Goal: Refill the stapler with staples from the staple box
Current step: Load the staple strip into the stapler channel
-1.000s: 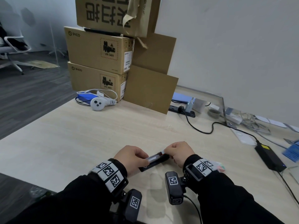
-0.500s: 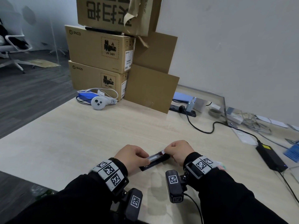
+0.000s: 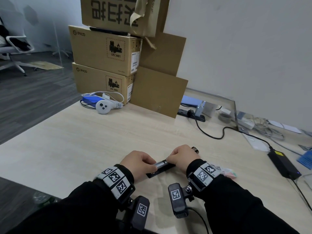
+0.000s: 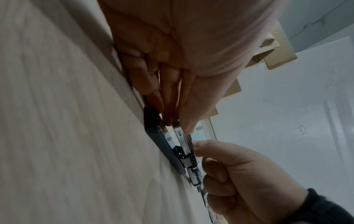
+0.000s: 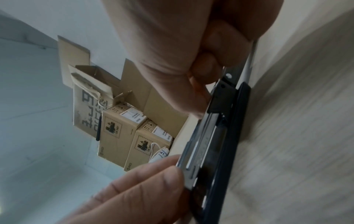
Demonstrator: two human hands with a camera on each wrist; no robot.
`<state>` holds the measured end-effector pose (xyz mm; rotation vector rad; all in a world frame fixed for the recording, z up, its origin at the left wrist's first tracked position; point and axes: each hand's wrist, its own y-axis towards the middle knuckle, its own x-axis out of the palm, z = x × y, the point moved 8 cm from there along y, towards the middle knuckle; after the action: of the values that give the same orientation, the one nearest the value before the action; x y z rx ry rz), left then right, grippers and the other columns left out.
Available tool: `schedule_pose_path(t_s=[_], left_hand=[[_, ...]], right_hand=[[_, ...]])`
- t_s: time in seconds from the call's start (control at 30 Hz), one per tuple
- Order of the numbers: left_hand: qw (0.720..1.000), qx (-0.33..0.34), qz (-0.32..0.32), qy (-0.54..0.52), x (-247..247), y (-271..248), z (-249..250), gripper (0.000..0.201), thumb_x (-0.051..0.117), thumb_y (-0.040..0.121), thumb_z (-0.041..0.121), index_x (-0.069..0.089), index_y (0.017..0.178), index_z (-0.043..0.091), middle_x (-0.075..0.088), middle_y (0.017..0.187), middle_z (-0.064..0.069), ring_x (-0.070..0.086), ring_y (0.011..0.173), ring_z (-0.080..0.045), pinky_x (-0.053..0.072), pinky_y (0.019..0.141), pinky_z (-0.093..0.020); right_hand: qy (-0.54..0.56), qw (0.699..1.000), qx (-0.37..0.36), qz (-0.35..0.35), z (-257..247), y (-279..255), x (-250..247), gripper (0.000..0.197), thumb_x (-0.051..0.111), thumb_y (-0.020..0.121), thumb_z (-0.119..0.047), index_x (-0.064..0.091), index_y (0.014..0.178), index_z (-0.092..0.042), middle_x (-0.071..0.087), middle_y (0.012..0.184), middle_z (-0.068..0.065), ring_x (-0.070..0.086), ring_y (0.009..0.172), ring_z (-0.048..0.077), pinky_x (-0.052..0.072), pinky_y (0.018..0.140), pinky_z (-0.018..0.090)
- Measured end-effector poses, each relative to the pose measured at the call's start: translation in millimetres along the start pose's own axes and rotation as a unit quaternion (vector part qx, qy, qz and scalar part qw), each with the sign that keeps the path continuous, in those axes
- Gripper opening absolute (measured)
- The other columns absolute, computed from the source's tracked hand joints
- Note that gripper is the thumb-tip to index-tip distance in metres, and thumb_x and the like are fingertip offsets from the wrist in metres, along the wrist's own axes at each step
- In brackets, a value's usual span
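Note:
A black stapler (image 3: 160,168) lies on the table close to me, opened up so its metal staple channel (image 5: 199,145) is bare. My left hand (image 3: 154,166) pinches the channel's front end between thumb and fingers (image 4: 188,115). My right hand (image 3: 168,160) curls round the rear end, thumb (image 5: 195,106) against the black sliding block (image 5: 222,97). A black tip (image 3: 194,148) of the stapler pokes out past the right knuckles. A small pink and green staple box (image 3: 228,173) sits just right of my right wrist, partly hidden.
Stacked cardboard boxes (image 3: 104,51) stand at the back of the table (image 3: 67,141), with a white controller (image 3: 103,107) in front of them. A black cable (image 3: 211,135) and power brick (image 3: 282,163) run along the right side.
Both hands stay on the stapler. My right hand has shifted slightly, and a black tip of the stapler now shows beyond its knuckles.

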<state>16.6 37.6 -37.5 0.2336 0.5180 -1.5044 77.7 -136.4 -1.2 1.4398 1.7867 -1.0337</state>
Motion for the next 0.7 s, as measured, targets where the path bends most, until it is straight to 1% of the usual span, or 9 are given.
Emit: schedule_pose_path(t_s=[0.1, 0.2, 0.3, 0.37, 0.4, 0.47, 0.53, 0.63, 0.7], left_hand=[[1.000, 0.000, 0.000, -0.002, 0, 1, -1, 0.009, 0.078, 0.070, 0.029, 0.080, 0.077, 0.024, 0.079, 0.075, 0.006, 0.075, 0.081, -0.016, 0.059, 0.080, -0.036], [1.000, -0.002, 0.000, 0.000, 0, 1, -3, 0.009, 0.079, 0.071, 0.029, 0.079, 0.079, 0.024, 0.079, 0.074, 0.007, 0.075, 0.080, -0.015, 0.057, 0.079, -0.032], [1.000, -0.003, 0.000, 0.006, 1, 1, -2, 0.008, 0.079, 0.073, 0.028, 0.078, 0.080, 0.024, 0.078, 0.074, 0.006, 0.074, 0.079, -0.014, 0.055, 0.075, -0.029], [1.000, -0.002, 0.001, 0.011, 0, 1, -1, 0.007, 0.078, 0.074, 0.028, 0.077, 0.079, 0.024, 0.078, 0.073, 0.007, 0.074, 0.077, -0.013, 0.056, 0.074, -0.030], [1.000, -0.001, 0.001, 0.014, 0, 1, -1, 0.006, 0.077, 0.074, 0.028, 0.077, 0.078, 0.024, 0.078, 0.072, 0.007, 0.074, 0.076, -0.013, 0.056, 0.074, -0.030], [1.000, 0.001, 0.000, 0.021, 1, 0, 1, 0.005, 0.077, 0.074, 0.028, 0.076, 0.078, 0.024, 0.078, 0.072, 0.007, 0.074, 0.076, -0.013, 0.057, 0.076, -0.032], [1.000, 0.003, -0.002, 0.019, 1, 0, 2, 0.005, 0.077, 0.074, 0.028, 0.077, 0.079, 0.024, 0.078, 0.072, 0.007, 0.074, 0.076, -0.013, 0.058, 0.077, -0.033], [1.000, 0.011, -0.011, 0.020, 2, -2, 4, 0.006, 0.076, 0.074, 0.027, 0.077, 0.079, 0.024, 0.078, 0.074, 0.005, 0.075, 0.078, -0.016, 0.059, 0.079, -0.036], [1.000, 0.017, -0.019, 0.017, 3, -3, 4, 0.008, 0.076, 0.073, 0.028, 0.078, 0.079, 0.023, 0.079, 0.073, 0.005, 0.075, 0.078, -0.018, 0.059, 0.081, -0.037]], right_hand=[[0.049, 0.999, -0.008, 0.021, 5, 3, -4, 0.016, 0.071, 0.075, -0.028, 0.076, 0.075, -0.013, 0.066, 0.066, -0.002, 0.060, 0.066, 0.018, 0.044, 0.060, 0.027], [0.199, 0.976, 0.011, 0.087, 26, 2, -15, 0.023, 0.067, 0.080, -0.026, 0.072, 0.070, -0.005, 0.058, 0.058, 0.000, 0.051, 0.059, 0.021, 0.043, 0.062, 0.032], [0.322, 0.938, 0.063, 0.115, 50, -7, -16, 0.016, 0.060, 0.087, -0.023, 0.070, 0.084, -0.011, 0.057, 0.068, 0.004, 0.046, 0.056, 0.021, 0.037, 0.049, 0.028], [0.354, 0.924, 0.095, 0.107, 57, -11, -11, 0.013, 0.055, 0.091, -0.024, 0.066, 0.097, -0.020, 0.059, 0.078, 0.005, 0.050, 0.059, 0.020, 0.040, 0.044, 0.025], [0.372, 0.916, 0.109, 0.101, 59, -12, -8, 0.013, 0.054, 0.091, -0.024, 0.063, 0.101, -0.025, 0.059, 0.083, 0.006, 0.053, 0.061, 0.020, 0.044, 0.045, 0.026], [0.416, 0.895, 0.137, 0.082, 63, -12, -1, 0.017, 0.055, 0.089, -0.025, 0.058, 0.106, -0.030, 0.060, 0.092, 0.009, 0.057, 0.070, 0.022, 0.052, 0.052, 0.030], [0.450, 0.878, 0.149, 0.067, 62, -13, 3, 0.022, 0.055, 0.089, -0.025, 0.054, 0.111, -0.029, 0.059, 0.097, 0.010, 0.058, 0.076, 0.024, 0.057, 0.061, 0.038], [0.479, 0.861, 0.160, 0.059, 59, -15, 5, 0.026, 0.054, 0.094, -0.027, 0.047, 0.119, -0.027, 0.058, 0.090, 0.011, 0.060, 0.076, 0.028, 0.058, 0.079, 0.049], [0.498, 0.849, 0.165, 0.064, 56, -16, 3, 0.033, 0.053, 0.097, -0.027, 0.042, 0.128, -0.027, 0.055, 0.087, 0.010, 0.060, 0.074, 0.029, 0.058, 0.077, 0.048]])
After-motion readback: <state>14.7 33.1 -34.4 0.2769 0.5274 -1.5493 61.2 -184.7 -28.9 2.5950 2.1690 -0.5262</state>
